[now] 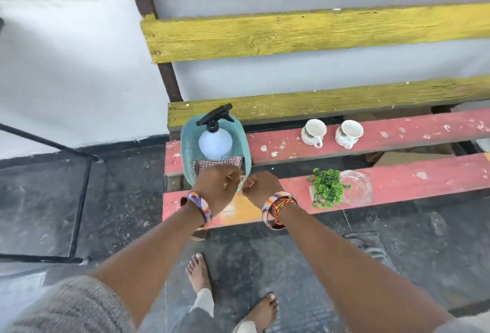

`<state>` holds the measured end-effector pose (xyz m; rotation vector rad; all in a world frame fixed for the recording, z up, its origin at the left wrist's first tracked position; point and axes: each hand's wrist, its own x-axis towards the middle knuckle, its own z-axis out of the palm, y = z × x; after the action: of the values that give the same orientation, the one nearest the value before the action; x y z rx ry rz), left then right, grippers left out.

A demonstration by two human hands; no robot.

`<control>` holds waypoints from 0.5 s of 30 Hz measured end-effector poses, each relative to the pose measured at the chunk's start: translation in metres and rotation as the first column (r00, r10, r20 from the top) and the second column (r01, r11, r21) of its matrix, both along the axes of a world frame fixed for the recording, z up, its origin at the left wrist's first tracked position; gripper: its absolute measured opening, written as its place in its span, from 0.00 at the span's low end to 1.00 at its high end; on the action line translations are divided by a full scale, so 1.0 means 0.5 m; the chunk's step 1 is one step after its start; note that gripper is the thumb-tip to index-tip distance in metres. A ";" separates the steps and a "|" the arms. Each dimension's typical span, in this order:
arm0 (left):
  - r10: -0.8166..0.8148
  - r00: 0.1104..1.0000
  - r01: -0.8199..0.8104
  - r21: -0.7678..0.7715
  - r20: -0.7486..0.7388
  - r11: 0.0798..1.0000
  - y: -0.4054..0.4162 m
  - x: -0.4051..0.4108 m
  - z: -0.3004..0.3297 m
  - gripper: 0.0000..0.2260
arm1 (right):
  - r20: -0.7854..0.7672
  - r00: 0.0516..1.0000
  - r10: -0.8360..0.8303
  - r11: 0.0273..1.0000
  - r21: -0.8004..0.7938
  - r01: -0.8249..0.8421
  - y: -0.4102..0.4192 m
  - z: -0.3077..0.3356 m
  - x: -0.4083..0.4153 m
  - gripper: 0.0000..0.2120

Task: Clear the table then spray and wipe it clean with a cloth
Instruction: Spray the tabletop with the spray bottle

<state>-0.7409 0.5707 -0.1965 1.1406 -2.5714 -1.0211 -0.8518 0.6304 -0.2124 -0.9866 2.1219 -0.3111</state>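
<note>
Both hands, left [221, 186] and right [258, 186], curled shut on near rim of teal mesh basket [189, 147] at counter's [397, 133] left end. Inside: white spray bottle [215, 144], black trigger, checked cloth [212, 165]. Two ceramic cups [313, 131], leafy plant [327, 188], glass dish [356, 186] on chipped red slats.

Both hands cover the near rim of the teal basket [245, 144], so you can't see how the left hand [216, 186] or right hand [258, 186] actually grip it; fingers are curled out of view. The checked cloth [212, 165] is half buried under the left hand, and the spray bottle [215, 141] has its base hidden behind that cloth. Bottle label is too small to read. Prints on the two cups [313, 131] are just smudges. The table [397, 184] runs off the right edge, and the glass dish [356, 186] is partly behind the green plant [327, 186].
</note>
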 end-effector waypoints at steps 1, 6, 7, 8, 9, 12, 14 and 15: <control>0.053 0.999 -0.053 -0.017 -0.013 0.998 -0.028 0.017 0.013 0.12 | 0.029 1.000 -0.007 0.998 -0.055 0.008 -0.024 0.011 0.014 0.08; 0.259 0.961 -0.266 -0.063 -0.092 0.962 -0.189 0.073 0.044 0.13 | 0.209 0.968 -0.137 0.978 -0.128 0.166 -0.156 0.008 0.049 0.40; 0.267 0.959 -0.274 -0.072 -0.097 0.959 -0.213 0.075 0.047 0.13 | 0.197 0.960 -0.198 0.964 -0.141 0.227 -0.179 0.003 0.047 0.44; 0.279 0.956 -0.286 -0.067 -0.095 0.956 -0.239 0.076 0.045 0.13 | 0.174 0.950 -0.257 0.948 -0.144 0.283 -0.204 -0.006 0.046 0.46; 0.292 0.953 -0.296 -0.049 -0.087 0.954 -0.267 0.078 0.039 0.14 | 0.145 0.938 -0.314 0.930 -0.149 0.335 -0.229 -0.016 0.048 0.48; 0.269 0.959 -0.269 0.010 -0.084 0.963 -0.338 0.074 0.010 0.18 | 0.047 0.893 -0.447 0.872 -0.202 0.447 -0.289 -0.057 0.056 0.49; 0.184 0.981 -0.183 0.012 -0.069 0.983 -0.379 0.069 -0.009 0.19 | 0.026 0.845 -0.535 0.805 -0.289 0.518 -0.324 -0.087 0.064 0.48; 0.129 0.991 -0.129 0.001 -0.048 0.992 -0.399 0.067 -0.018 0.19 | 0.041 0.806 -0.591 0.749 -0.344 0.566 -0.340 -0.101 0.070 0.47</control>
<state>-0.7075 0.3712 -0.2054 1.2475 -2.4263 -1.0031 -0.8166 0.4601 -0.2627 -0.4803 2.4558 -0.9986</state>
